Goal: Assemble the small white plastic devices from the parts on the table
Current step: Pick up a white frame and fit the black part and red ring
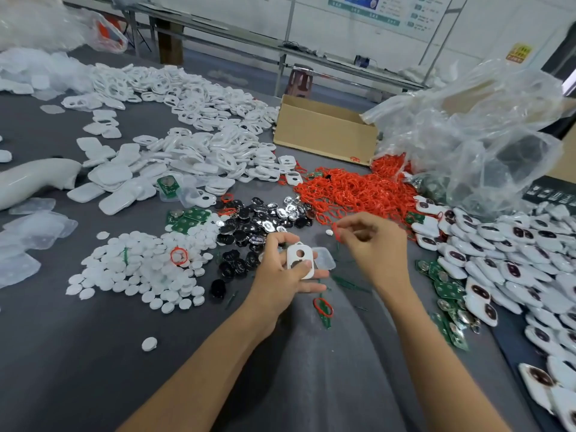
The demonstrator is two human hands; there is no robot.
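Observation:
My left hand (282,269) grips a small white plastic shell (300,258) with two holes in its face, thumb pressed on its lower part. Just right of it my right hand (372,244) pinches a thin red rubber ring (337,233) between thumb and fingers. Under the shell lies a clear plastic piece (325,258). Behind my hands sit a heap of red rings (352,188), black-and-silver button parts (252,226), white round caps (140,269) and green circuit boards (187,218). White shells (187,145) are piled at the back left.
Finished white devices (505,263) with dark windows are stacked along the right. A cardboard box (324,132) and a crumpled clear bag (480,132) stand at the back right. More circuit boards (448,304) lie at the right. Clear blister pieces (28,235) lie at the left edge.

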